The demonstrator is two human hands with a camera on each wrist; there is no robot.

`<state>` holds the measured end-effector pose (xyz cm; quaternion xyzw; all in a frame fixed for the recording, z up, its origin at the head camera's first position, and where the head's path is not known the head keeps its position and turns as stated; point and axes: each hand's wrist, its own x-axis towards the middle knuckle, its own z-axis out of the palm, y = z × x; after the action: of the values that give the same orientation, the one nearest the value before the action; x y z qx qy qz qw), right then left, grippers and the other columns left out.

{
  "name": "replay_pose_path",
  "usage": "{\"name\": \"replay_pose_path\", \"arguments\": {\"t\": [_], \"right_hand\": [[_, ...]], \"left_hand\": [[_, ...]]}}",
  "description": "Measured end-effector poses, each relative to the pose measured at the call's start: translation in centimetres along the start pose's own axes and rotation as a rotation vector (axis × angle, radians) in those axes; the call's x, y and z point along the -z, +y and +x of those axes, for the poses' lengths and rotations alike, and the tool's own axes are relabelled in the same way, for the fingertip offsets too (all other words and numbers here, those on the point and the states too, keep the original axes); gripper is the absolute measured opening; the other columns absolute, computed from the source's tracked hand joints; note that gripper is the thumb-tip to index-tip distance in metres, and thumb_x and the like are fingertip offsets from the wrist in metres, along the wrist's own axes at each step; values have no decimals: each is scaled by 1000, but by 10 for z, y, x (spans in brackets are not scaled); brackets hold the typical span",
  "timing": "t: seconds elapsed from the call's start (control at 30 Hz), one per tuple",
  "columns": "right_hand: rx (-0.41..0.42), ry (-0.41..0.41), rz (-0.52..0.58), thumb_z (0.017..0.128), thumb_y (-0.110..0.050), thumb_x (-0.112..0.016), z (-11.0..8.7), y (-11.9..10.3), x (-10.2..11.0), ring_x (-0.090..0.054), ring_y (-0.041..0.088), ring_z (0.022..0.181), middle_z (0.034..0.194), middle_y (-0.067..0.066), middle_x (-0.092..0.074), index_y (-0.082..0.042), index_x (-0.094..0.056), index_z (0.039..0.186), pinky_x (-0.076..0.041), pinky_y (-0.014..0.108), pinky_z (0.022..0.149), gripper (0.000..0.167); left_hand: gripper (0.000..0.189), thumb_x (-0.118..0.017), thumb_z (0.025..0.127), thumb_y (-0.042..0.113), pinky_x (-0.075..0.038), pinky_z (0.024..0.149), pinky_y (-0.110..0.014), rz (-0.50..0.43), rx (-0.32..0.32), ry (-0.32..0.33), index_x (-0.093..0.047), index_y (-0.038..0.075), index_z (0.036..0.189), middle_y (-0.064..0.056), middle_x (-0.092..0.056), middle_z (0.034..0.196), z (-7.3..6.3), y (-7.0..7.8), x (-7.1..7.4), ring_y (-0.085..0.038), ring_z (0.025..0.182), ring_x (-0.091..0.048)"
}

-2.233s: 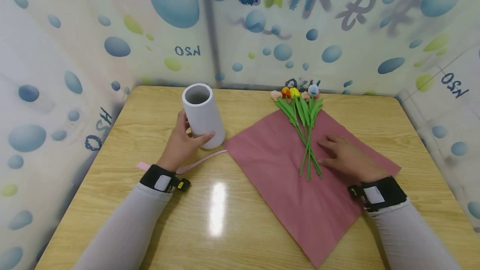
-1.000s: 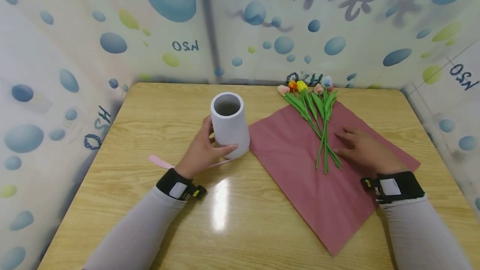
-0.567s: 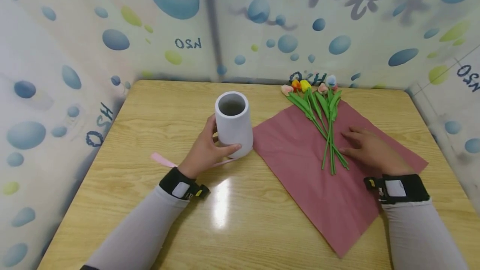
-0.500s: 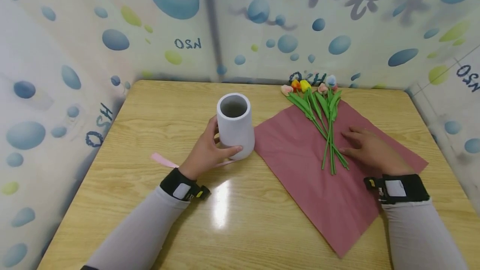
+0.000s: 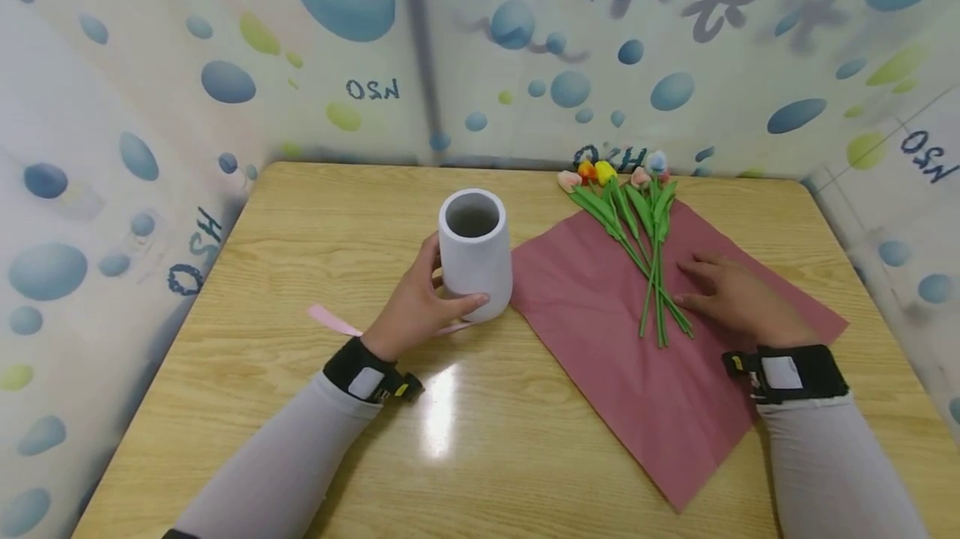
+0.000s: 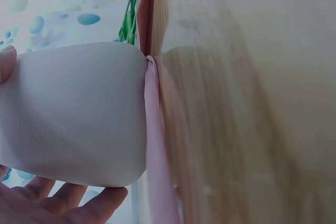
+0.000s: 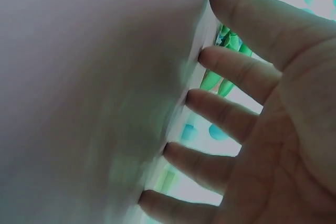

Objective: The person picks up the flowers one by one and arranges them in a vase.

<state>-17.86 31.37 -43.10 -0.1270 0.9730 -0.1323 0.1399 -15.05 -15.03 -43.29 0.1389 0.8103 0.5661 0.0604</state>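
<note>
The vase [image 5: 477,266] sits within the left grip [image 5: 417,304].

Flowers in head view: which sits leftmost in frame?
The pale pink flower, just left of the orange flower; all the rest lie farther right.

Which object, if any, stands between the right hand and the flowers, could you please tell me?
Nothing visible does: the right hand is close beside the flowers, and only the paper beneath shows between. The vase, held by the left hand, is on the flowers' other side.
</note>
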Motion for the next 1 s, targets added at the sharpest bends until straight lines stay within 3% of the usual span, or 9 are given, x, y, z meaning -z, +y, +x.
{"name": "replay_pose_path", "arguments": {"t": [0.2, 0.4, 0.5, 0.77, 1.0], "right_hand": [[2, 49, 73, 102, -36, -67, -1, -8, 12, -45, 54, 139, 151, 35, -47, 6, -45, 152, -40, 70, 112, 69], [-9, 284, 96, 101, -28, -70, -10, -38, 42, -46, 58, 134, 143, 39, -50, 10, -47, 148, -40, 73, 107, 65], [-25, 350, 136, 101, -27, -69, -15, -55, 56, -46, 56, 134, 146, 38, -49, 8, -47, 149, -43, 73, 105, 63], [-154, 361, 308, 104, -45, -60, -4, -83, 66, -52, 53, 133, 152, 32, -48, 2, -40, 156, -49, 70, 99, 73], [-237, 298, 311, 105, -43, -59, 25, -66, 37, -57, 50, 122, 140, 36, -53, 12, -41, 150, -51, 66, 98, 74]], "left_hand": [[102, -90, 84, 28, -43, 116, -61, -3, 3, 0, -23, 36, 160, 2, -46, 152, 0, 1, 0, -26, 137, -48], [100, -90, 83, 32, -44, 115, -61, 5, 8, 2, -25, 37, 159, 3, -47, 150, -2, 0, 1, -25, 134, -49], [99, -89, 83, 34, -44, 115, -61, 7, -2, 2, -26, 38, 159, 3, -47, 150, -1, -1, 1, -25, 135, -49], [100, -90, 83, 35, -43, 116, -62, -4, 0, -4, -25, 39, 159, 4, -47, 151, -1, -1, 1, -25, 136, -49], [99, -89, 83, 34, -44, 115, -61, -12, -11, 0, -25, 40, 159, 5, -47, 150, -2, -1, 0, -24, 135, -49]]}}
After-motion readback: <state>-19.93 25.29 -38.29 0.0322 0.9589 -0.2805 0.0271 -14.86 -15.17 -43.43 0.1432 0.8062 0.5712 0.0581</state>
